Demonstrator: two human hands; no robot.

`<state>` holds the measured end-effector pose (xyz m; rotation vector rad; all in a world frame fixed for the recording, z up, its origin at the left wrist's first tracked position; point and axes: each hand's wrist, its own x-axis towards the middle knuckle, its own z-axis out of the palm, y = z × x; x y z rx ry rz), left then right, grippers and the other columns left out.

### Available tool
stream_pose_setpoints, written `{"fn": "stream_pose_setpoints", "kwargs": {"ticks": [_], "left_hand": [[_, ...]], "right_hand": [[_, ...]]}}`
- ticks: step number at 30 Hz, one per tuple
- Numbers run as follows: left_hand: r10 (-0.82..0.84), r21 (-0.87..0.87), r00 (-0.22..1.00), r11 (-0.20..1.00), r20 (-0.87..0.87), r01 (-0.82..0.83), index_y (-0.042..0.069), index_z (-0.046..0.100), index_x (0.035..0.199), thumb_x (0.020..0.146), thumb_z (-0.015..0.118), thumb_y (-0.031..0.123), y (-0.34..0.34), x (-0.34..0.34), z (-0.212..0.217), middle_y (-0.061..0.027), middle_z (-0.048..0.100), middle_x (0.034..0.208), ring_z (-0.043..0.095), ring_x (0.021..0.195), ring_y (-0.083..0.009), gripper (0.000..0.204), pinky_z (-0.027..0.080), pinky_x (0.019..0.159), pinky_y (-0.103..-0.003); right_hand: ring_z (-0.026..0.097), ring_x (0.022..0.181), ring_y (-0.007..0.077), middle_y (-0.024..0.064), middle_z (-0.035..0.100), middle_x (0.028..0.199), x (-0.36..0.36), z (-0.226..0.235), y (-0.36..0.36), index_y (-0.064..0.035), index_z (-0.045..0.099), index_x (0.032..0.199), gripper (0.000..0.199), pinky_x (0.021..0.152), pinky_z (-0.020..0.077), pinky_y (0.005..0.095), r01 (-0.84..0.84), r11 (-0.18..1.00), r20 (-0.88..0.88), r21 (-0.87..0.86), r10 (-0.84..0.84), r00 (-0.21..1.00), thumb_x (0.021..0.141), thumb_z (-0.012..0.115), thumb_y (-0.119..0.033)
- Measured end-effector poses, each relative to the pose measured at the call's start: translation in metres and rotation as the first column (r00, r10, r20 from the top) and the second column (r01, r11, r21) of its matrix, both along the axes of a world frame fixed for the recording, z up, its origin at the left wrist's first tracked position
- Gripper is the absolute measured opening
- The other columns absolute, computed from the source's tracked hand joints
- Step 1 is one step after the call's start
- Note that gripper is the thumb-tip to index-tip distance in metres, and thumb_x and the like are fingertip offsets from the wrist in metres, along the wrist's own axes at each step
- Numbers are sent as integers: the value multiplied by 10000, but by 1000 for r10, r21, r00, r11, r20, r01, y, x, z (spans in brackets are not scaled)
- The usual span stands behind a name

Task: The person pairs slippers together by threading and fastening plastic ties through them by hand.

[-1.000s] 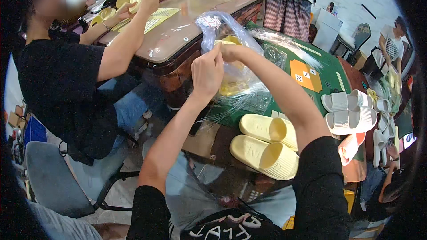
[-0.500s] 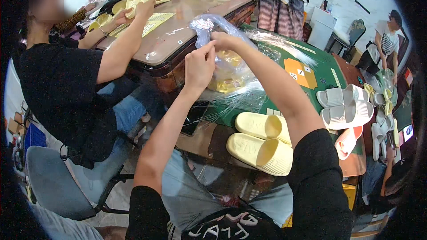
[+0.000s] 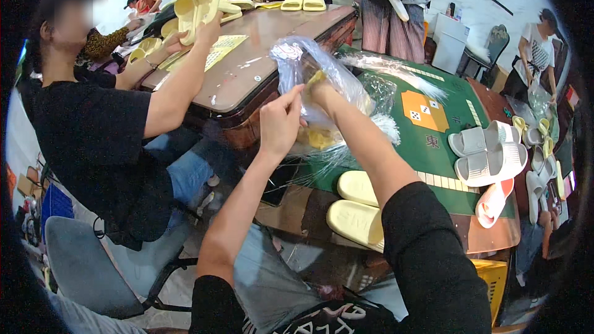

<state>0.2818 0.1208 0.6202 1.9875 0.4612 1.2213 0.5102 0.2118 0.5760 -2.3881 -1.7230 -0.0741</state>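
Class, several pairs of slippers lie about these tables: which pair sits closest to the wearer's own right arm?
The pale yellow pair at the green table's near edge, just beside the right forearm; the grey pair lies further right.

The clear plastic bag rose higher above the green table and stood more upright than a second earlier; the left hand climbed with it, fingers pinching the bag's near side; the right hand pushed deeper, wrist lifted; the yellow slipper inside slid lower toward the bag's bottom.

Black short-sleeved shirt with white lettering, bare forearms, grey trousers.
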Motion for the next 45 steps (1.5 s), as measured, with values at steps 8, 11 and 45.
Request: {"fn": "stream_pose_setpoints", "kwargs": {"ticks": [8,11,45], "left_hand": [[-96,-44,995,995,-31,94,21,610,1106,897,511,111,-10,15,6,-34,593,688,602,550,-95,247,476,491,-223],[5,-73,999,997,-45,-8,19,615,1095,892,506,98,13,-16,-3,-45,612,700,605,556,-95,244,477,494,-223],[-224,381,876,834,-428,399,40,440,1268,724,606,33,-144,-13,-127,-135,568,1146,511,1107,-288,569,355,979,-416]], "right_hand": [[598,767,289,153,647,884,59,18,-18,-68,638,947,376,701,469,385,-125,984,-435,-127,58,898,687,700,-333],[592,934,338,213,625,977,-30,72,-22,10,565,1064,490,791,464,381,-360,910,69,-207,381,922,694,700,-282],[597,692,352,146,613,679,28,-58,-364,-17,556,697,259,612,458,426,237,913,-124,332,-207,970,885,456,-163]]}}
